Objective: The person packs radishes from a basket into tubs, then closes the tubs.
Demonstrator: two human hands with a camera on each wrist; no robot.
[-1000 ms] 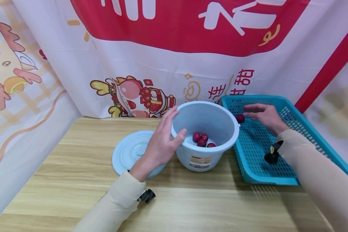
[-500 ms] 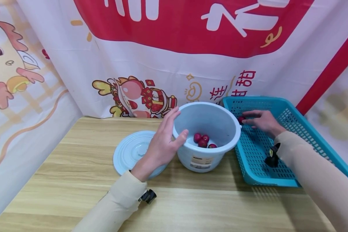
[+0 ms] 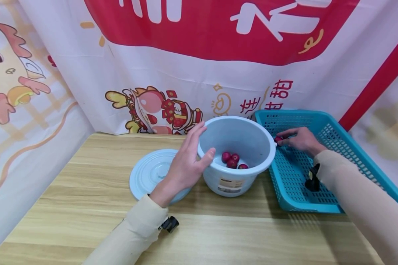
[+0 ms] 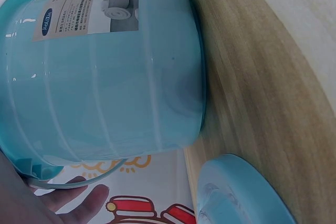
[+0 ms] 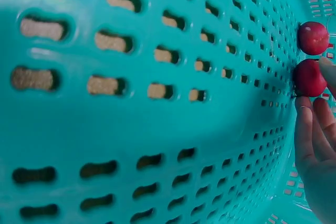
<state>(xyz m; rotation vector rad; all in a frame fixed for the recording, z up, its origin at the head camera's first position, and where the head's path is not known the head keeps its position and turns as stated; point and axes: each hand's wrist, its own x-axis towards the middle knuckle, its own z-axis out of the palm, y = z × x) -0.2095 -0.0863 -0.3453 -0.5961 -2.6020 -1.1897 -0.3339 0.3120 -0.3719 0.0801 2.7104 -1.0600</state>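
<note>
My left hand [image 3: 185,162] rests at the left rim of a light blue bucket [image 3: 230,182], fingers fairly straight and thumb across the rim. Several dark red plums [image 3: 231,162] lie at the bucket's bottom. In the left wrist view, the bucket's thin handle [image 4: 89,182] passes close by the fingers. My right hand [image 3: 302,140] reaches into a teal perforated basket [image 3: 285,204], pinching a red plum [image 5: 307,81] between thumb and fingertips. Right beside it sits another plum [image 5: 314,38], seen in the right wrist view against the basket wall.
A round light blue lid [image 3: 146,171] lies on the wooden table [image 3: 86,195], left of the bucket and partly behind my left forearm. The basket stands close to the bucket's right side. A printed white and red cloth [image 3: 172,66] hangs behind the table.
My right hand has come down onto the plum in the basket and closed its fingertips on it. The plum has shifted slightly toward me. My left hand stays at the bucket rim.
</note>
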